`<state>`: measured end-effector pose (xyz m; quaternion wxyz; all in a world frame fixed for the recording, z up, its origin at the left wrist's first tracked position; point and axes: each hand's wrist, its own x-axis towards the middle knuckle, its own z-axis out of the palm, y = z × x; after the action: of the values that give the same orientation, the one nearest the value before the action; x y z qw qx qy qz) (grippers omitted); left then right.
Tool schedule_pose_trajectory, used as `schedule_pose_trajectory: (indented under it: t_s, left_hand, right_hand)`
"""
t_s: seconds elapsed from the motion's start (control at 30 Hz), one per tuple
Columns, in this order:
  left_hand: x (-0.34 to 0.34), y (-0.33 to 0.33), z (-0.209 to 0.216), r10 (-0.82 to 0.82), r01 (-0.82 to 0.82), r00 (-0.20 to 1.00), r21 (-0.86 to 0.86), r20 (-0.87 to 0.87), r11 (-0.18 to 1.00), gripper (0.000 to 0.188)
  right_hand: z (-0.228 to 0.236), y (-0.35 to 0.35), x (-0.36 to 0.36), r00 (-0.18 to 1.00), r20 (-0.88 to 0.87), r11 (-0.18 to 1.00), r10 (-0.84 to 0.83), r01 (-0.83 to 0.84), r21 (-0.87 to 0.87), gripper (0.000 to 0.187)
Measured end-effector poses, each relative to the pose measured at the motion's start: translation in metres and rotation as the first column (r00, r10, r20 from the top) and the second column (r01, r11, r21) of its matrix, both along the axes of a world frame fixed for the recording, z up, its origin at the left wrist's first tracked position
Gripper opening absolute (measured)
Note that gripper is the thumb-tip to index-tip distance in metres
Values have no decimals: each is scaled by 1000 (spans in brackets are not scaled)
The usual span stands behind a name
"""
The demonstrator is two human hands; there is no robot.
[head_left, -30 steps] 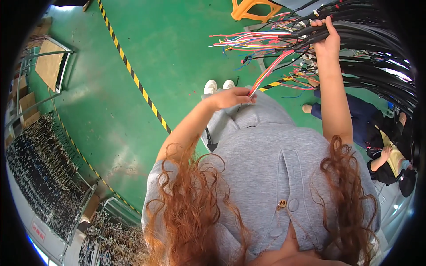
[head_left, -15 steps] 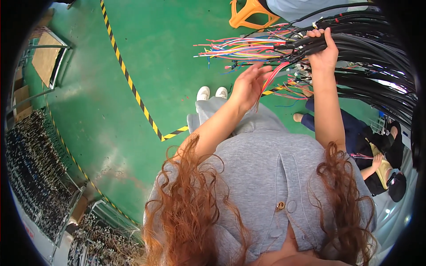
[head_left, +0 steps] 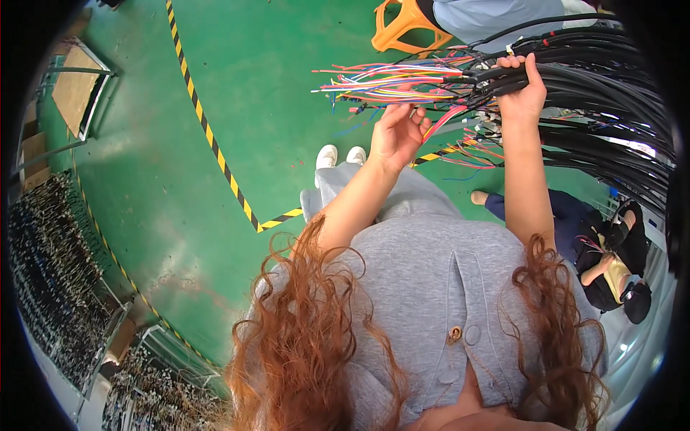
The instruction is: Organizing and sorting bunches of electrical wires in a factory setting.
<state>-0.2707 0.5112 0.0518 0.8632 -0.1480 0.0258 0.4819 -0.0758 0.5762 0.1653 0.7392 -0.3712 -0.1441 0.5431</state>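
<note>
My right hand (head_left: 522, 100) is closed around a bundle of black sheathed cables (head_left: 496, 80), its thumb raised along the far side. From the cable ends, loose red, white, yellow and blue wires (head_left: 402, 75) fan out to the left. My left hand (head_left: 397, 140) is below these wires, fingers curled in and palm partly turned up. A strand of pink-red and yellow wires (head_left: 447, 121) runs down from the bundle into its fingers; the wire tips are hidden there.
Many more black cables (head_left: 611, 136) hang at the right. An orange plastic stool (head_left: 406, 29) stands at the far side by a person in light blue (head_left: 496, 18). Another person (head_left: 604, 266) sits at the right, holding wires. Racks of dark wiring (head_left: 57, 280) line the left.
My left hand has moved slightly left and its fingers have curled in on the pink-red wires, whose ends no longer hang below it. My right hand keeps its grip on the cables.
</note>
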Motion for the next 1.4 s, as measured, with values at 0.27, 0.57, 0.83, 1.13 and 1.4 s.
schedule_pose_trajectory:
  t_s: [0.27,0.57,0.83,1.13,1.4]
  left_hand:
    - [-17,-9,-13,-3,3,1000,12,3,1000,37]
    - [-42,-13,-31,126,-138,984,-90,-130,986,22]
    - [-73,5,-42,417,-435,899,-179,-132,882,30]
    - [-102,8,-51,522,-548,813,-34,-259,836,42]
    - [-121,-1,-77,511,-562,757,-9,-407,827,45]
  right_hand:
    - [4,-8,-6,998,48,999,35,-34,-26,20]
    - [-5,-10,2,999,50,999,11,-9,-32,20]
    - [-13,-12,20,993,82,996,89,-89,-13,20]
    - [-9,-14,18,993,84,997,79,-78,-19,19]
    - [-4,-17,9,925,17,911,380,-377,166,22]
